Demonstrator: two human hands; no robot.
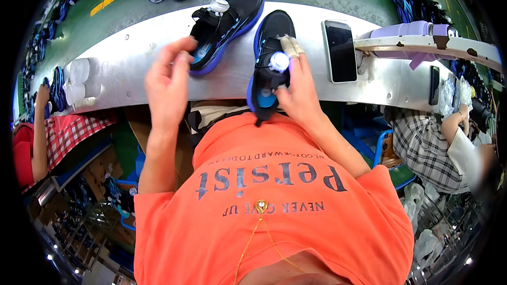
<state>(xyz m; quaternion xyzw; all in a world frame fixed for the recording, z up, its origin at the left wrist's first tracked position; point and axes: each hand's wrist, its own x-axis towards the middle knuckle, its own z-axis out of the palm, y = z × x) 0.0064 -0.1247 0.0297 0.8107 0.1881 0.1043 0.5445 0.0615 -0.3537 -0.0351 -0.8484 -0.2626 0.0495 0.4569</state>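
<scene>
The right hand (298,87) was clamped on a black shoe (270,58) overhanging the near edge of the worktop (132,68). The left hand (168,82) hovered empty, fingers loosely spread. A loosened grip might have tipped the shoe into the lap.

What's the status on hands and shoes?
Right hand gripping near shoe. Left hand raised, empty, beside far shoe. Phone lies right, clear.

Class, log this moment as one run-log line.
right hand: grips black-and-blue shoe with white dial | left hand: raised, empty, beside second matching shoe | metal bench: black smartphone
</scene>
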